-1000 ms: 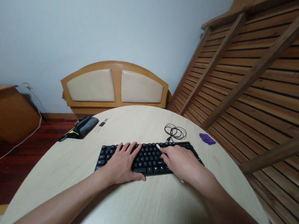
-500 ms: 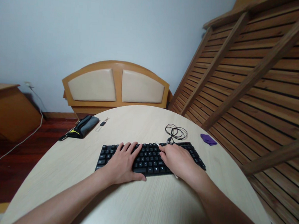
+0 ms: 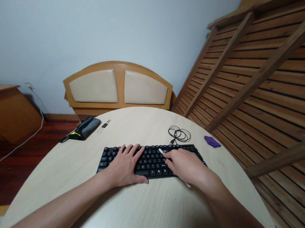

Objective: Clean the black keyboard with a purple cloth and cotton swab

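A black keyboard (image 3: 149,162) lies across the round table in front of me. My left hand (image 3: 127,164) rests flat on its left part, fingers spread over the keys and thumb along the front edge. Over the right part, my right hand (image 3: 184,164) is closed around a slim white toothbrush (image 3: 161,151). The brush's head end points at the upper keys, and its handle end sticks out below my palm. My palm hides the middle of the handle and many right-hand keys. The keyboard's coiled black cable (image 3: 179,133) lies behind it.
On the pale table (image 3: 146,210), a grey and black pouch (image 3: 85,129) with a yellow patch lies at left. Beside it is a small wire keycap puller (image 3: 104,125). A folded purple cloth (image 3: 212,141) sits at right. Wooden slats (image 3: 268,83) lean beyond the right edge.
My right hand has shifted slightly right and toward me, and the toothbrush has tilted, showing more of its head and handle end. My left hand stays in place on the keyboard.
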